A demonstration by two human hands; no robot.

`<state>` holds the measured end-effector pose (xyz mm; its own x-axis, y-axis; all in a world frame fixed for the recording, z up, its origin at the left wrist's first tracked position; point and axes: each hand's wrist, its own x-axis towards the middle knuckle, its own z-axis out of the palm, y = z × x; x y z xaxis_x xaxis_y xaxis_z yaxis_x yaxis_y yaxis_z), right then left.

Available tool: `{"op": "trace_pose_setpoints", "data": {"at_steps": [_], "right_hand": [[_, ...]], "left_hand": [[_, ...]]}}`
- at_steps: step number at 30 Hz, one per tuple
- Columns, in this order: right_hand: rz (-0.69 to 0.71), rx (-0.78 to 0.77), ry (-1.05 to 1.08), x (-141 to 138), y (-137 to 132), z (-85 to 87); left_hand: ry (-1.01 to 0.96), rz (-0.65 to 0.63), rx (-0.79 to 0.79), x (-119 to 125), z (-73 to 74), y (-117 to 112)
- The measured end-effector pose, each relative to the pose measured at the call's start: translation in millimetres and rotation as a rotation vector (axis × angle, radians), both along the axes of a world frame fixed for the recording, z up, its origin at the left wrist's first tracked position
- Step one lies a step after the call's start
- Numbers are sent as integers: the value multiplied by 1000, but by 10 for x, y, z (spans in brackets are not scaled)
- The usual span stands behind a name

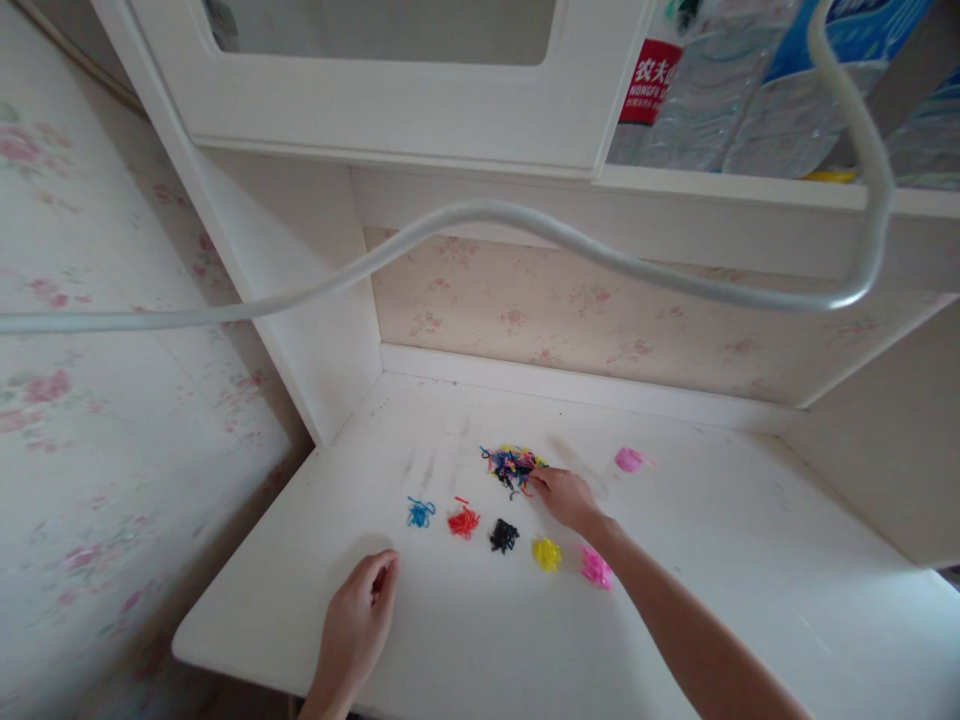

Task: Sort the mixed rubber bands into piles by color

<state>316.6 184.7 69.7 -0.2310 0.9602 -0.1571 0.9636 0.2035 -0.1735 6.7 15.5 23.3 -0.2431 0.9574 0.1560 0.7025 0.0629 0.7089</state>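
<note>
Five small sorted heaps of tiny elastic loops sit in a row on the white surface (750, 560): blue heap (420, 513), red heap (463, 521), black heap (503, 536), yellow heap (547, 554), pink heap (595, 568). The row slants nearer the person toward the right.

Behind the row lies the mixed heap of multicoloured elastic loops (511, 465), roughly round with no marked long axis. A lone pink scrap (628, 459) lies apart to its right.

Right hand (566, 497): reaches in from the lower right, fingertips touching the mixed heap's right edge. The heap lies directly ahead and to the left of the grip. Whether the grip is pinched on a loop cannot be told; too small.

Left hand (364, 610): rests on the surface near the front edge, fingers loosely curled, grip released and holding nothing. It is well apart from the mixed heap; the blue heap is its closest neighbour. The right hand is clearly the nearer to the mixed heap.
</note>
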Motion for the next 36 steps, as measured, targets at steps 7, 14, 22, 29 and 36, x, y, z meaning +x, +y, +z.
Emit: {"op": "trace_pose_setpoints", "data": {"at_steps": [7,14,22,29,36], "right_hand": [[-48,36,72,63,-73,-2],[-18,64,147,-149,-294,154],[206,25,179,-1056,-554,264],[320,1,126,-1605,-491,210],[262,64,180,-1305,-652,400]], "left_hand": [[19,-7,25,4,-17,9],[18,0,34,22,4,-1],[12,-11,-12,28,46,-12],[14,-35,-3,13,50,-19],[20,-35,10,22,73,-23]]}}
